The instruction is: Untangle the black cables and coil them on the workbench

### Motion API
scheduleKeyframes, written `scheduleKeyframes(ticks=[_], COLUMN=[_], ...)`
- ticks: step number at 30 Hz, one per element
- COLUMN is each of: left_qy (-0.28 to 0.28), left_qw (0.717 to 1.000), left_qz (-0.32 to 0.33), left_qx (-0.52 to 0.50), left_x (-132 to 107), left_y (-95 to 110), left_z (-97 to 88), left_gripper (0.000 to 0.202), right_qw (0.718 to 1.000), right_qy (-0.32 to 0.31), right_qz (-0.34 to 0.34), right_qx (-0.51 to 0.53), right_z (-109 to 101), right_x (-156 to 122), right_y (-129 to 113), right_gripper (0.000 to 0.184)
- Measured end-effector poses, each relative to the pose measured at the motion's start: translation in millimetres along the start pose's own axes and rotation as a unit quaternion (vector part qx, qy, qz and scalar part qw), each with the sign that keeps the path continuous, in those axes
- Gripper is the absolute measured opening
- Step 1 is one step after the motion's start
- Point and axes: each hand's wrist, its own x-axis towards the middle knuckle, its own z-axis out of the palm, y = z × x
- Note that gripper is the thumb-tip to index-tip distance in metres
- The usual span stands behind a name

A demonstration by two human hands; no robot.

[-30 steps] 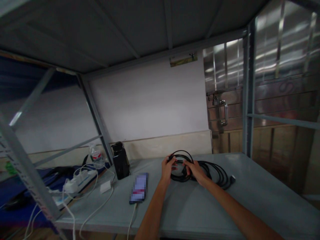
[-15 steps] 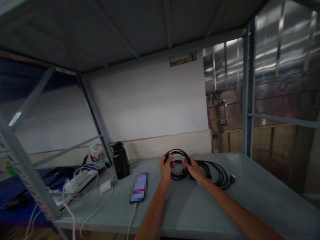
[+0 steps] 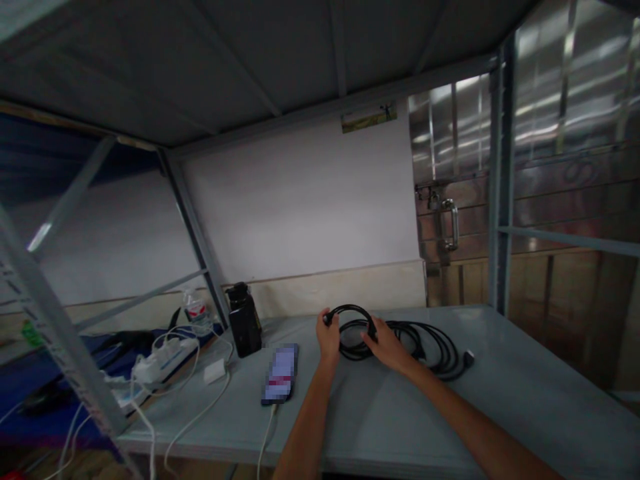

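A coiled black cable point(image 3: 350, 309) arches between my two hands, just above the grey tabletop. My left hand point(image 3: 328, 335) is closed on the left side of the coil, near a dark end piece. On the right side, my right hand point(image 3: 384, 341) grips the same loops between thumb and fingers. Beneath and to the right lies more coiled black cable point(image 3: 440, 343) on the table, with a rectangular plug point(image 3: 469, 358) at its right end. Whether the held loops join those lying on the table, I cannot tell.
A phone point(image 3: 281, 373) with a white charging cord lies left of my hands. Behind it stand a black bottle point(image 3: 245, 323) and a clear bottle point(image 3: 195, 308). A white power strip point(image 3: 165, 363) with chargers is farther left. Metal posts point(image 3: 501, 187) frame the grey table point(image 3: 530, 400).
Both hands have come slightly lower, and the loops between them look drawn closer together. The view has shifted a little. The coil on the table stays put.
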Motion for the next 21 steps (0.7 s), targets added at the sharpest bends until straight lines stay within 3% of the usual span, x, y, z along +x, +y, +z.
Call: scheduleKeyframes(ticks=[3, 10, 17, 21], left_qy=[0.003, -0.065, -0.104, -0.105], left_qw=[0.999, 0.986, 0.951, 0.928], left_qz=[-0.001, -0.006, 0.01, 0.041], left_qx=[0.048, 0.156, 0.292, 0.356], left_x=[0.6, -3.6, -11.2, -16.9], left_y=[1.0, -4.7, -9.6, -6.0], left_z=[-1.5, 0.3, -0.8, 0.2], left_gripper=[0.031, 0.027, 0.038, 0.049], right_qw=[0.997, 0.983, 0.979, 0.981], right_qy=[-0.026, -0.051, -0.059, -0.056], right_qz=[0.009, -0.005, -0.011, -0.034], right_qx=[-0.073, -0.174, -0.194, -0.184], right_z=[7.1, 11.1, 9.2, 7.5], right_x=[-2.5, -3.4, -5.6, -7.6], right_y=[10.1, 20.6, 17.8, 14.9], right_gripper=[0.062, 0.065, 0.066, 0.054])
